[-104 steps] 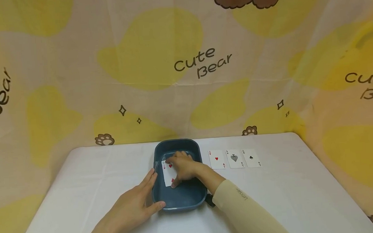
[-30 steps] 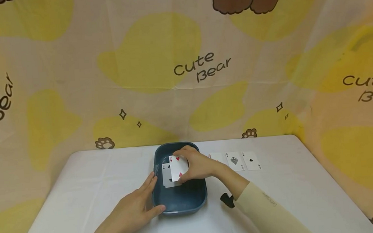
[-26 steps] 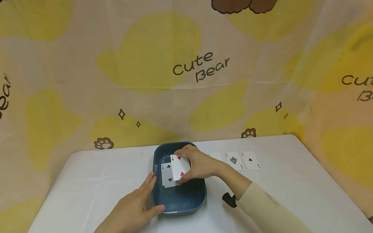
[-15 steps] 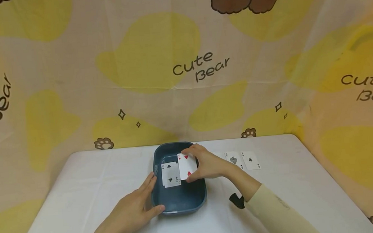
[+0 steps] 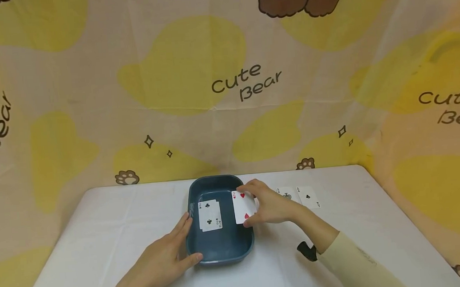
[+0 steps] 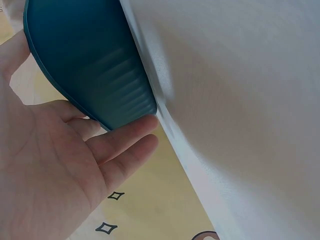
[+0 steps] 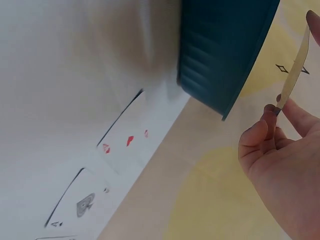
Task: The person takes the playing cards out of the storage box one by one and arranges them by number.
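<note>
My right hand (image 5: 276, 204) pinches a two of hearts playing card (image 5: 240, 209) by its far and near edges, over the right rim of the dark blue tray (image 5: 221, 248). In the right wrist view that card appears edge-on, raised higher than the tray wall. A two of clubs (image 5: 212, 213) lies face up inside the tray, with another card's edge peeking out from under it. My left hand (image 5: 161, 252) rests along the tray's left side. Its straight fingers (image 6: 127, 137) touch the outer wall in the left wrist view, and its thumb is at the near left corner.
Right of the tray, cards lie face up in a row on the white table (image 5: 100, 232): an ace of hearts (image 7: 129, 131), hidden by my right hand in the head view, an ace of spades (image 5: 286, 194) and an ace of clubs (image 5: 309, 196). A patterned cloth (image 5: 177, 76) hangs behind.
My right hand has taken hold of the two of hearts, lifted it off the two of clubs and carried it right to the tray's rim. My left hand has stayed at the tray.
</note>
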A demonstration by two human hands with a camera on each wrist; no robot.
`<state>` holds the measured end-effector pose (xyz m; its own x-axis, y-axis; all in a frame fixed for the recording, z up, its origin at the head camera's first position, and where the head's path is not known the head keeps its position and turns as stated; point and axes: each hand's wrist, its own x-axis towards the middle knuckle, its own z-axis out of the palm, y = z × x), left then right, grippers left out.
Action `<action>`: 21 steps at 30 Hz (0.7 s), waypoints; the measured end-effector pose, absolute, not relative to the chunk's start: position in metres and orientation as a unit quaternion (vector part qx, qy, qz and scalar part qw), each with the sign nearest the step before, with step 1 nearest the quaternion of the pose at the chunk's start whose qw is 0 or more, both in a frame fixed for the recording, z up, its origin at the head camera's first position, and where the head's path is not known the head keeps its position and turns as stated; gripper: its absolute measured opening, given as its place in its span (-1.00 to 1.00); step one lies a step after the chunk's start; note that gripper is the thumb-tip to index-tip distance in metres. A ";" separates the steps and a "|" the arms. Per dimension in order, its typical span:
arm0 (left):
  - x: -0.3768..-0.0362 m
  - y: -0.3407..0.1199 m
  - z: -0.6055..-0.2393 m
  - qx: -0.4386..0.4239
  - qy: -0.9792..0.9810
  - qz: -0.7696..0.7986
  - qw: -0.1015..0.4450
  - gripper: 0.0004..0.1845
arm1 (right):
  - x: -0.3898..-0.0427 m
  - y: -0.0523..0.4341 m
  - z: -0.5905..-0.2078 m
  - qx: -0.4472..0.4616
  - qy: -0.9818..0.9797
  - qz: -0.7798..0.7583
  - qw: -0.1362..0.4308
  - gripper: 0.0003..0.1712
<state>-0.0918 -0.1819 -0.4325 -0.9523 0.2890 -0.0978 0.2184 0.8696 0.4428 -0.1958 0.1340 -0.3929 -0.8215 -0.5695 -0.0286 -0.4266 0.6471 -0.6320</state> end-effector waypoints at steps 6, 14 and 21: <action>-0.091 -0.183 -0.433 0.136 0.963 0.220 0.076 0.12 | -0.190 0.153 -0.400 -0.281 0.898 -0.320 0.108 0.03; -0.090 -0.183 -0.433 0.134 0.963 0.221 0.078 0.11 | -0.186 0.176 -0.410 -0.288 0.899 -0.318 0.087 0.03; -0.091 -0.181 -0.434 0.128 0.963 0.224 0.075 0.09 | -0.182 0.189 -0.418 -0.282 0.906 -0.306 0.077 0.02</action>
